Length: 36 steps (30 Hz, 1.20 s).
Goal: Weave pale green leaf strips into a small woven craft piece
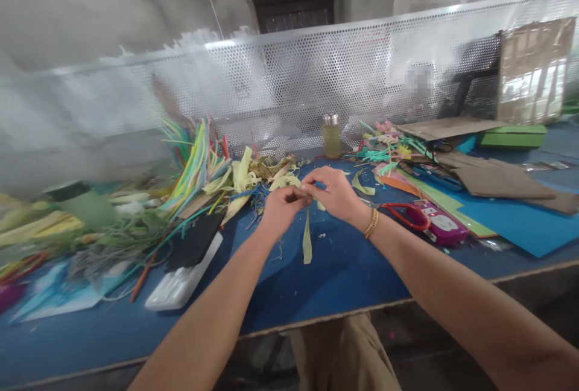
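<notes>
My left hand and my right hand meet above the middle of the blue table, their fingertips pinched together on a pale green corn husk strip. Its long end hangs below my fingers; the gripped part is mostly hidden. A gold bracelet circles my right wrist. Just beyond my hands lies a heap of dried husks, with blue strands beside it. Another curled husk piece rests past my right hand. Near that wrist are red-handled scissors, close to a purple case.
A perforated metal panel borders the back. At left stand coloured pipe cleaners, a black phone-like slab and a white box. A bottle stands behind; blue sheets and cardboard lie right.
</notes>
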### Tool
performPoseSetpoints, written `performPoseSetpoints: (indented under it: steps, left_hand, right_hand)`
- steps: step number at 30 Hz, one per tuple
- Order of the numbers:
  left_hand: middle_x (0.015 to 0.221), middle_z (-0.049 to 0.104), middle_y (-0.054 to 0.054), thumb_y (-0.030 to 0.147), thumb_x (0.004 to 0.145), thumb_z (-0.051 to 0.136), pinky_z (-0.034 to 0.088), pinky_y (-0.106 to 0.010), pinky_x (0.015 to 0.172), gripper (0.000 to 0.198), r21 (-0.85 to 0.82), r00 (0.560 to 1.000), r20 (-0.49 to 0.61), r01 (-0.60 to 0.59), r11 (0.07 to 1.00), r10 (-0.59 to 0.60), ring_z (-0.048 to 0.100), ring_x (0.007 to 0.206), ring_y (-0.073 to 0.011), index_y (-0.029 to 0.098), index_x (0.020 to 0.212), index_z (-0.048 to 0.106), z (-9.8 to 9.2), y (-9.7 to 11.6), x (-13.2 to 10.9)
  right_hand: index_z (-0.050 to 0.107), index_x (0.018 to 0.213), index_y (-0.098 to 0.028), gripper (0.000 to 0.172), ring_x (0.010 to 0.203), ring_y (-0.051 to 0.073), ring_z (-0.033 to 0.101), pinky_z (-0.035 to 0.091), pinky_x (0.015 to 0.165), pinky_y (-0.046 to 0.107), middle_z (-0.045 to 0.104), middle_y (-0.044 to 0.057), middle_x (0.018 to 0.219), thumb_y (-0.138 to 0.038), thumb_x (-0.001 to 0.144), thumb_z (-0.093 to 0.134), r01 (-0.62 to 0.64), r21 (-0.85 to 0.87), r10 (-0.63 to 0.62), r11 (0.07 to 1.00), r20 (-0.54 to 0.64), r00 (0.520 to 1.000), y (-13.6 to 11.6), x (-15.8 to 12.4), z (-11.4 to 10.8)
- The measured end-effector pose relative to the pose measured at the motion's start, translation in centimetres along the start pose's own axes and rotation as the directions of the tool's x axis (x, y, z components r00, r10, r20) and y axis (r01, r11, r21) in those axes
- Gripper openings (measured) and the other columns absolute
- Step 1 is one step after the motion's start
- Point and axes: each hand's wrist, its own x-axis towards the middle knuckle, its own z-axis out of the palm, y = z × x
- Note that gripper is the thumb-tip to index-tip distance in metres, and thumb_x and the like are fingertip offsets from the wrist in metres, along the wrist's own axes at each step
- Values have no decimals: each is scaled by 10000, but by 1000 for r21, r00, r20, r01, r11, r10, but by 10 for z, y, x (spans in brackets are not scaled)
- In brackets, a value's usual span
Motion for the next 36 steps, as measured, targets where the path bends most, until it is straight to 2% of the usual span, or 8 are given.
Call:
performPoseSetpoints:
  steps: [2,4,8,12,15,21,27,36]
  left_hand:
    - [643,608,20,290,625,796,359,-257,602,192,-166,997,43,69,984,-63,482,595,-107,160,688,669,-1,-1,1]
    - [665,614,19,300,619,820,362,-253,610,217,-285,992,68,123,951,-108,492,607,-102,170,725,682,-2,-2,3]
    - [743,630,12,274,627,838,397,-245,672,225,-450,982,99,189,873,-161,535,684,-98,179,782,704,-4,-2,4]
    - [772,636,4,291,648,835,421,-251,714,215,-549,970,135,243,800,-202,561,723,-107,175,769,700,-2,0,3]
    - [719,623,8,338,664,826,419,-260,692,223,-557,964,135,265,787,-229,559,689,-112,180,727,682,0,2,1]
    - [660,603,13,328,652,825,345,-247,591,203,-442,973,112,230,867,-201,480,594,-91,178,722,707,1,0,1]
    - [651,626,-1,292,619,827,321,-255,592,177,-397,968,135,250,883,-213,491,621,-104,166,696,728,1,-1,1]
    - [658,647,-12,240,564,837,376,-296,697,166,-402,957,179,284,870,-230,534,669,-134,156,667,738,3,4,-1]
  right_hand:
    - [730,916,-231,178,901,171,648,432,810,297,744,23,946,-294,917,564,-51,-12,50,999,-32,998,3,4,-11]
    - [748,962,-258,230,923,183,660,439,822,313,751,22,983,-337,935,533,-66,-41,67,997,22,998,5,7,-22]
    - [762,938,-257,163,831,173,673,445,789,298,759,5,894,-345,850,657,-64,-64,72,996,135,988,12,7,-29]
    - [763,840,-232,136,739,143,649,434,726,270,748,-4,811,-317,847,657,-49,-59,55,997,108,993,15,5,-24]
    - [764,829,-224,154,728,141,642,428,700,263,741,-2,786,-316,857,644,-59,-69,65,996,96,993,13,5,-22]
    - [774,887,-249,146,767,148,663,442,725,267,760,1,850,-331,845,659,-78,3,77,997,110,991,11,5,-22]
    - [726,737,-199,131,702,132,616,402,687,262,719,1,741,-263,826,654,-99,-39,102,994,91,991,5,3,-16]
    - [682,711,-206,131,759,142,605,373,757,288,707,2,784,-227,833,640,-122,-78,127,989,55,990,1,2,-13]
